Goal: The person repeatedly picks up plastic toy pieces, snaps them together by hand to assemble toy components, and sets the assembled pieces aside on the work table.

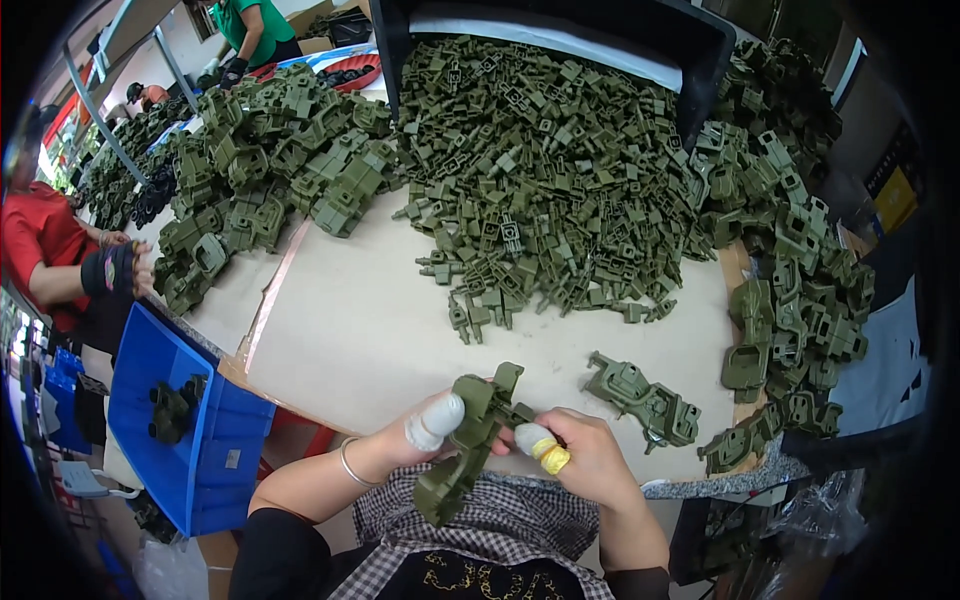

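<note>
Left hand [415, 430] curled round olive vehicle body [478, 432]; right hand [580, 452] pinching small olive part [517, 413] at its side; body likely light, stiff, best gripped mid-length

olive-green moulded body [474, 432], tilted in left hand [414, 432], small green piece [519, 411] beside it in right hand [582, 452]

Even, fairly bright light lies over the tabletop [340, 320], with soft shadows under the parts [540, 180]. The held piece [446, 490] looks reasonably crisp; fine detail in the pile blurs together. The far-left background is brightest and smeared. The plastic bag [825, 510] glints in dimness. Fisheye distortion bows the table edge, and black swallows the corners.
</note>
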### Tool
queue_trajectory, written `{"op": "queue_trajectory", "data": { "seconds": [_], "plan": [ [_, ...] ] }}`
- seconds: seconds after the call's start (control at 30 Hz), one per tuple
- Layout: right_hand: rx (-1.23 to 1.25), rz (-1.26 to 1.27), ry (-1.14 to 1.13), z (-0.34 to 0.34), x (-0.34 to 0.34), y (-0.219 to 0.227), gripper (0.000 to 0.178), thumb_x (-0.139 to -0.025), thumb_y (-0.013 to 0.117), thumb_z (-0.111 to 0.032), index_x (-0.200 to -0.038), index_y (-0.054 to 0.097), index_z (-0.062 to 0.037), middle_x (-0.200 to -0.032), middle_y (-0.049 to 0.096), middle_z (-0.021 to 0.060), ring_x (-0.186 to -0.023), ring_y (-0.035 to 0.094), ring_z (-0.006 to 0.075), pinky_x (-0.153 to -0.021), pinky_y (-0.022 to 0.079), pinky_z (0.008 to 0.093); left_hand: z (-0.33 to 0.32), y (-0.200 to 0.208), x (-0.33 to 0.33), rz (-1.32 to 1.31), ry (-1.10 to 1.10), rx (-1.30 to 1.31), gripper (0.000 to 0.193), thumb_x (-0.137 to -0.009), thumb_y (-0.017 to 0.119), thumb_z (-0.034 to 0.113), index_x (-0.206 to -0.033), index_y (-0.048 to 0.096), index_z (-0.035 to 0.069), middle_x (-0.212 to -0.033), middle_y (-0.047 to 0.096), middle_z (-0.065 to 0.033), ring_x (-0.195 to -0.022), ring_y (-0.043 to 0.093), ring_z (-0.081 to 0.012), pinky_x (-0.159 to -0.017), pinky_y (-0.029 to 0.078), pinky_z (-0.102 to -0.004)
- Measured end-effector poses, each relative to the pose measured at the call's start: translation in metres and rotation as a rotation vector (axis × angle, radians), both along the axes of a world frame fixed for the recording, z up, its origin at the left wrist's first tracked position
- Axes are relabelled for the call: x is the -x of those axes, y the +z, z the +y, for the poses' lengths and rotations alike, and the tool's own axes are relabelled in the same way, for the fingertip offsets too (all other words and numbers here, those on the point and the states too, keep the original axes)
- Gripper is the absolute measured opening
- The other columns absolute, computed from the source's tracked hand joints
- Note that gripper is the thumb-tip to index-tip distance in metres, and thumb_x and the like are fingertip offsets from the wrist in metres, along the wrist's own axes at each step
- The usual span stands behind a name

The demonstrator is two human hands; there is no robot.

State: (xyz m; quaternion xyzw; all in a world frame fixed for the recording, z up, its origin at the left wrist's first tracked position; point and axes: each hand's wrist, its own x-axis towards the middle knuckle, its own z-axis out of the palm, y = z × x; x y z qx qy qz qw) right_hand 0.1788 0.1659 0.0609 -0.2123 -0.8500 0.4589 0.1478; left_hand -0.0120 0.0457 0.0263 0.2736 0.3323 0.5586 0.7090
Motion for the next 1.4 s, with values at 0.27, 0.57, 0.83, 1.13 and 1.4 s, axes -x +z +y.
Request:
{"op": "queue_trajectory", "data": {
  "seconds": [0.27,0.57,0.83,1.13,1.4],
  "plan": [
    [0.041,-0.141,0.145,-0.027,-0.006,-0.023,0.023,-0.073,0.059,-0.009,-0.093,0.054,0.0002,-0.087,0.057,0.0188,-0.08,0.056,0.0382,-0.068,0.046,0.0409,-0.035,-0.026,-0.024,0.654,-0.055,-0.22,0.081,-0.08,0.065,0.021,-0.14,0.013,0.009,-0.113,0.051,-0.0145,-0.101,0.055,-0.018,-0.087,0.044,-0.0323],
    [-0.131,-0.044,0.244,-0.031,-0.028,-0.011,0.025,-0.068,0.061,-0.007,-0.091,0.055,-0.0011,-0.087,0.058,0.0133,-0.08,0.058,0.0316,-0.069,0.048,0.0368,-0.054,-0.029,-0.049,-0.118,-0.027,0.179,0.061,-0.093,0.037,0.044,-0.138,0.017,0.009,-0.106,0.057,-0.0098,-0.096,0.055,-0.0147,-0.084,0.044,-0.0282],
    [-0.151,0.024,0.428,-0.018,-0.023,0.002,0.029,-0.07,0.059,-0.008,-0.097,0.051,-0.001,-0.089,0.053,0.0115,-0.085,0.054,0.0297,-0.07,0.047,0.0362,-0.049,-0.012,-0.041,0.565,-0.258,-0.284,0.038,-0.083,0.059,0.026,-0.109,0.047,0.001,-0.083,0.06,-0.0107,-0.075,0.059,-0.0189,-0.067,0.047,-0.0309],
    [-0.135,0.121,0.478,-0.023,-0.023,0.018,0.021,-0.068,0.056,0.0,-0.087,0.049,-0.0008,-0.08,0.049,0.0112,-0.079,0.053,0.0292,-0.064,0.045,0.0367,-0.04,-0.003,-0.049,0.611,-0.244,-0.543,0.03,-0.075,0.064,0.025,-0.085,0.05,0.001,-0.066,0.055,-0.0151,-0.059,0.055,-0.0336,-0.053,0.044,-0.0359],
    [-0.195,0.035,0.475,-0.017,-0.02,0.02,0.024,-0.061,0.062,-0.005,-0.081,0.05,-0.003,-0.078,0.053,0.0106,-0.074,0.055,0.0295,-0.061,0.047,0.0355,-0.031,0.003,-0.047,0.773,-0.265,-0.45,0.025,-0.067,0.066,0.024,-0.073,0.054,0.003,-0.066,0.057,-0.0159,-0.063,0.057,-0.0359,-0.053,0.045,-0.0379]
  ]
}}
